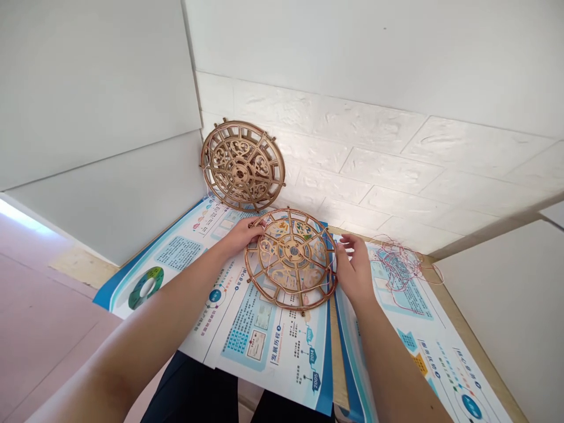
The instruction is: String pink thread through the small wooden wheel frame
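A round openwork wooden wheel (291,258) lies flat on printed posters (264,335) on the table. My left hand (240,235) rests on its upper left rim, fingers curled over the edge. My right hand (352,267) holds the right rim, thumb and fingers partly spread around it. A thin copper wire runs around the wheel's rim. A second, thicker wooden wheel (242,165) leans upright against the white wall behind.
A loose tangle of copper wire (403,261) lies on the poster to the right of my right hand. White brick-patterned wall (374,153) stands close behind. The table's wooden edge (467,329) runs along the right; pink floor is at the left.
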The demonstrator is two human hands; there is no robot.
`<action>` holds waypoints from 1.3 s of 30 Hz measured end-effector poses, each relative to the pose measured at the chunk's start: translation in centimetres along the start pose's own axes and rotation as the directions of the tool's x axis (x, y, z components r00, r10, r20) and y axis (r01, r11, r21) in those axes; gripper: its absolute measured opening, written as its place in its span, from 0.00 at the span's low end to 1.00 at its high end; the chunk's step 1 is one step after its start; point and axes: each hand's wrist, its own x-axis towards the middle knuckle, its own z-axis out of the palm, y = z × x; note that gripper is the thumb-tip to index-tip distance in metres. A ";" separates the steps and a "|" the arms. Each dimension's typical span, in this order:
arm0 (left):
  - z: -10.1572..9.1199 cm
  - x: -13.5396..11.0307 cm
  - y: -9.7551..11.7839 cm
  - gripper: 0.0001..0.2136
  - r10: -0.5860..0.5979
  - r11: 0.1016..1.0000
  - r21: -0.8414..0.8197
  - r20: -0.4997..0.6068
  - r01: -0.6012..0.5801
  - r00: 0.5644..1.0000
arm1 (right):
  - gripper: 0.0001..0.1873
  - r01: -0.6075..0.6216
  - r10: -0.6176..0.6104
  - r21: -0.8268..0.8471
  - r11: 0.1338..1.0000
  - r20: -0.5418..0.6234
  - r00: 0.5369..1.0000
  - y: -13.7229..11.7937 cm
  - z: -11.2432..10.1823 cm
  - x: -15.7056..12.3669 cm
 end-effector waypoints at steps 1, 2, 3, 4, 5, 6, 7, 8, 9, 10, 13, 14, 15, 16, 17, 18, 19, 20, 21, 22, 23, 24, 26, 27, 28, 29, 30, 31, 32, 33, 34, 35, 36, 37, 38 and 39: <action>0.0 0.0 -0.1 0.11 0.007 1.000 0.002 -0.011 -0.007 1.000 | 0.21 -0.076 0.077 0.035 0.996 -0.022 0.997 0.3 0.1 0.1; 0.0 0.0 -0.1 0.11 0.014 1.000 0.008 -0.018 -0.014 1.000 | 0.21 -0.146 0.149 0.066 0.987 -0.036 0.988 0.7 0.1 0.2; 0.0 0.1 -0.1 0.11 0.021 1.000 0.014 -0.020 -0.021 1.000 | 0.21 -0.207 0.211 0.095 0.974 -0.038 0.977 1.1 0.2 0.2; 0.0 0.1 -0.2 0.11 0.028 0.999 0.020 -0.021 -0.028 0.999 | 0.22 -0.256 0.261 0.124 0.959 -0.028 0.965 1.5 0.3 0.3; -0.1 0.1 -0.3 0.10 0.034 0.999 0.024 -0.018 -0.034 0.999 | 0.22 -0.296 0.301 0.152 0.943 -0.009 0.954 1.9 0.4 0.3; -0.1 0.2 -0.3 0.09 0.043 0.999 0.024 -0.012 -0.043 0.999 | 0.22 -0.330 0.333 0.175 0.927 0.017 0.943 2.2 0.5 0.4; -0.2 0.2 -0.4 0.09 0.053 0.998 0.020 -0.003 -0.053 0.999 | 0.23 -0.355 0.353 0.192 0.915 0.043 0.934 2.4 0.5 0.4; -0.3 0.3 -0.5 0.08 0.063 0.998 0.012 0.006 -0.063 0.998 | 0.23 -0.366 0.361 0.199 0.909 0.064 0.931 2.6 0.6 0.3; -0.4 0.4 -0.6 0.08 0.069 0.998 0.001 0.013 -0.069 0.998 | 0.24 -0.365 0.357 0.200 0.909 0.077 0.931 2.7 0.6 0.3; -0.4 0.5 -0.7 0.07 0.072 0.997 -0.014 0.017 -0.072 0.997 | 0.25 -0.356 0.347 0.199 0.913 0.082 0.934 2.7 0.7 0.3; -0.5 0.6 -0.9 0.07 0.065 0.998 -0.022 0.024 -0.065 0.998 | 0.25 -0.312 0.304 0.214 0.926 0.068 0.950 2.4 0.6 0.1; -0.5 0.6 -0.9 0.08 0.065 0.998 -0.008 0.023 -0.065 0.998 | 0.25 -0.304 0.298 0.218 0.927 0.058 0.953 2.3 0.5 0.1; -0.5 0.6 -0.9 0.09 0.067 0.998 0.012 0.020 -0.067 0.998 | 0.25 -0.299 0.295 0.220 0.929 0.048 0.954 2.1 0.4 0.1; -0.4 0.5 -0.8 0.09 0.070 0.997 0.031 0.016 -0.070 0.997 | 0.24 -0.297 0.296 0.218 0.930 0.039 0.954 2.0 0.4 0.1; -0.4 0.5 -0.7 0.10 0.071 0.996 0.049 0.010 -0.071 0.997 | 0.24 -0.298 0.299 0.215 0.930 0.032 0.954 1.8 0.3 0.2; -0.3 0.4 -0.6 0.11 0.069 0.996 0.062 0.003 -0.070 0.998 | 0.24 -0.299 0.301 0.212 0.930 0.026 0.953 1.7 0.2 0.2; -0.2 0.3 -0.5 0.12 0.068 0.995 0.073 -0.002 -0.067 0.998 | 0.24 -0.297 0.299 0.211 0.931 0.022 0.954 1.5 0.2 0.2; -0.1 0.2 -0.4 0.12 0.066 0.995 0.082 -0.005 -0.065 0.998 | 0.24 -0.292 0.294 0.211 0.933 0.021 0.956 1.5 0.2 0.2; -0.1 0.1 -0.2 0.11 0.064 0.994 0.088 -0.007 -0.063 0.998 | 0.24 -0.286 0.288 0.212 0.934 0.020 0.957 1.4 0.2 0.2; 0.0 0.1 -0.1 0.11 0.062 0.994 0.096 -0.007 -0.061 0.998 | 0.24 -0.280 0.282 0.214 0.936 0.022 0.959 1.5 0.2 0.2; 0.0 0.0 0.0 0.11 0.060 0.993 0.106 -0.003 -0.059 0.998 | 0.24 -0.275 0.277 0.214 0.937 0.022 0.961 1.5 0.2 0.2; 0.0 -0.1 0.0 0.10 0.059 0.992 0.116 -0.001 -0.058 0.998 | 0.24 -0.273 0.275 0.214 0.938 0.021 0.961 1.6 0.2 0.2; 0.0 -0.1 0.1 0.10 0.060 0.990 0.128 0.005 -0.060 0.998 | 0.24 -0.270 0.274 0.214 0.939 0.011 0.962 1.8 0.3 0.2; 0.1 -0.1 0.1 0.10 0.064 0.989 0.129 0.011 -0.065 0.998 | 0.25 -0.269 0.274 0.214 0.939 0.006 0.962 1.9 0.3 0.2; 0.1 -0.1 0.1 0.09 0.065 0.989 0.130 0.014 -0.067 0.998 | 0.25 -0.267 0.273 0.215 0.939 0.003 0.962 1.9 0.4 0.2; 0.1 -0.1 0.1 0.10 0.064 0.989 0.132 0.013 -0.066 0.998 | 0.25 -0.264 0.270 0.217 0.940 0.001 0.963 2.0 0.3 0.3; 0.1 -0.1 0.1 0.10 0.061 0.989 0.137 0.012 -0.062 0.998 | 0.25 -0.260 0.266 0.220 0.940 0.002 0.964 2.0 0.3 0.3; 0.2 -0.1 0.1 0.10 0.057 0.988 0.144 0.011 -0.058 0.998 | 0.25 -0.254 0.261 0.224 0.941 0.002 0.965 2.0 0.3 0.3; 0.2 0.0 0.1 0.11 0.054 0.987 0.149 0.006 -0.054 0.999 | 0.24 -0.248 0.254 0.228 0.942 0.001 0.967 2.0 0.2 0.3; 0.2 0.0 0.1 0.11 0.049 0.988 0.150 0.000 -0.048 0.999 | 0.24 -0.240 0.247 0.234 0.942 -0.002 0.969 1.9 0.2 0.3; 0.3 0.0 0.1 0.11 0.044 0.988 0.146 -0.004 -0.043 0.999 | 0.23 -0.232 0.240 0.240 0.943 -0.004 0.971 1.8 0.2 0.2; 0.3 0.0 0.0 0.11 0.042 0.989 0.140 -0.004 -0.041 0.999 | 0.23 -0.224 0.233 0.246 0.943 -0.007 0.972 1.7 0.1 0.2; 0.2 0.0 -0.1 0.11 0.043 0.990 0.134 -0.004 -0.042 0.999 | 0.23 -0.214 0.223 0.252 0.944 -0.008 0.975 1.5 0.1 0.2; 0.2 0.1 -0.2 0.11 0.046 0.991 0.128 -0.003 -0.045 0.999 | 0.23 -0.203 0.212 0.257 0.945 -0.007 0.977 1.3 0.0 0.1; 0.2 0.1 -0.2 0.11 0.051 0.991 0.121 -0.001 -0.051 0.999 | 0.23 -0.191 0.199 0.260 0.947 -0.005 0.980 1.1 0.0 0.1; 0.1 0.1 -0.3 0.10 0.057 0.992 0.114 0.000 -0.057 0.998 | 0.23 -0.177 0.184 0.262 0.949 -0.002 0.983 0.9 -0.1 0.0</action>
